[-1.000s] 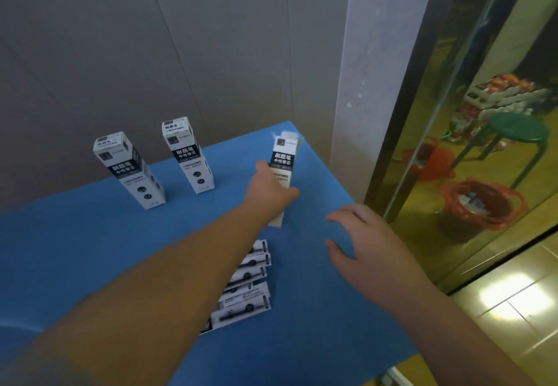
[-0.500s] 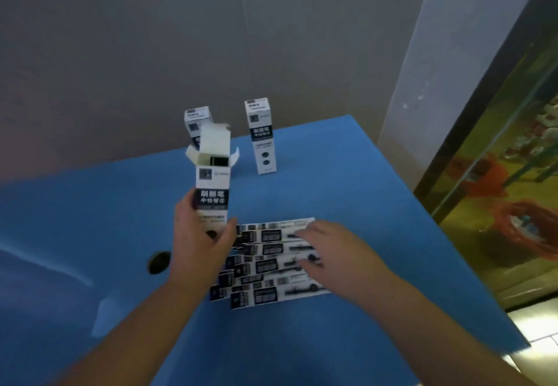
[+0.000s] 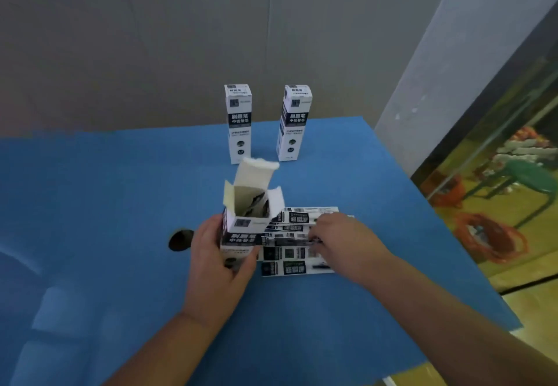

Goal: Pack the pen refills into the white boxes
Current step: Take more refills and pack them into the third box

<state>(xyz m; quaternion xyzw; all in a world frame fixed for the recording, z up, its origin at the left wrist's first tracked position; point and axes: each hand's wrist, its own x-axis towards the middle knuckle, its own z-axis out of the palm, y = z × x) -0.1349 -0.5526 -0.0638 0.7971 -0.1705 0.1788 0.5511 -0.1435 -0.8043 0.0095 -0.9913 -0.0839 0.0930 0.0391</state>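
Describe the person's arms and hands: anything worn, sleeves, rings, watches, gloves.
Both the left hand and the right hand are bare, with no gloves. No ring, watch or bracelet shows on either. Both forearms are uncovered as far as the picture's bottom edge, so no sleeve is in view. The picture is too blurred to show nails or fine marks.

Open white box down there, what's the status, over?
Left hand grips open white box, flaps up. Right hand on the flat refill packs beside it, picking one. Two closed boxes stand behind, nothing in the way.
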